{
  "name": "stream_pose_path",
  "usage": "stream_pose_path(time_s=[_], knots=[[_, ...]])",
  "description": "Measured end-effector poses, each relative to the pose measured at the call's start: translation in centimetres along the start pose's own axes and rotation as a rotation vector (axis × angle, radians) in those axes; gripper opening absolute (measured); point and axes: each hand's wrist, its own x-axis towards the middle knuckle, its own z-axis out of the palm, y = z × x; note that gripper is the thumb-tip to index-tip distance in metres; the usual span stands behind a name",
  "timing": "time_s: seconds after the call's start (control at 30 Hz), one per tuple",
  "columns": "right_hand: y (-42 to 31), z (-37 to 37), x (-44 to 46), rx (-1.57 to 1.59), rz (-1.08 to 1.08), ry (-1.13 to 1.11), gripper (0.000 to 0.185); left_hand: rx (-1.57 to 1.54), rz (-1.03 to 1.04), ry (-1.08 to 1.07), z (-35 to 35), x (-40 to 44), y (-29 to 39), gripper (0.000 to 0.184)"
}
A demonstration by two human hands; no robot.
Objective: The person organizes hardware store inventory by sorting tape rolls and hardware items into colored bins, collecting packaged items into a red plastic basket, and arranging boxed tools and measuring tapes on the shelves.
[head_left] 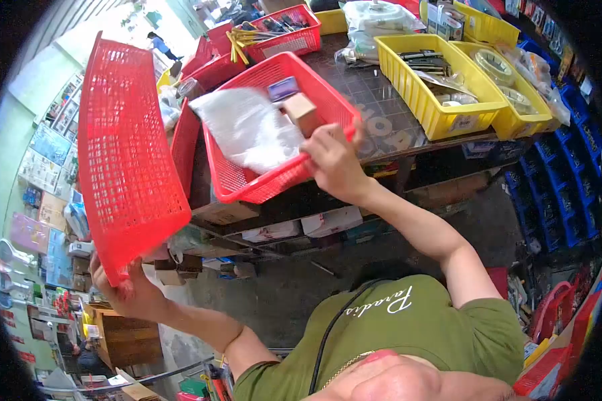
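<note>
My left hand (130,291) is closed on the lower rim of a red perforated basket (124,140), which is tilted on its side and held up at the left. My right hand (334,160) grips the near right rim of a second red basket (261,194) at the table's edge. Inside that basket are a white plastic bag (247,123), a small brown box (299,110) and a small purple-blue box (283,88). Parts of the fingers of both hands are hidden by the rims.
Yellow bins (441,120) with tools and rolls stand on the dark table (388,100) at the right. Another red basket (308,43) with handled tools is behind. Blue bins (568,180) line the far right. A distant person (160,45) is at the upper left.
</note>
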Motion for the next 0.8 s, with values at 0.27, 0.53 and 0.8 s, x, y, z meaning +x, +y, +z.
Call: stream_pose_path(time_s=[0.27, 0.53, 0.8], knots=[[1.5, 3.4, 2.3, -0.052, 0.045, 0.042, 0.013, 0.152, 0.008, -0.102, -4.7, -1.3, -0.2, 0.044], [1.1, 4.1, 2.8, -0.115, 0.125, 0.029, 0.018, 0.109, -0.051, 0.013, -4.8, -1.2, 0.4, 0.044], [1.4, 3.7, 7.1, 0.032, 0.053, 0.029, 0.014, 0.038, -0.059, 0.115, -6.8, -0.9, 1.0, 0.06]])
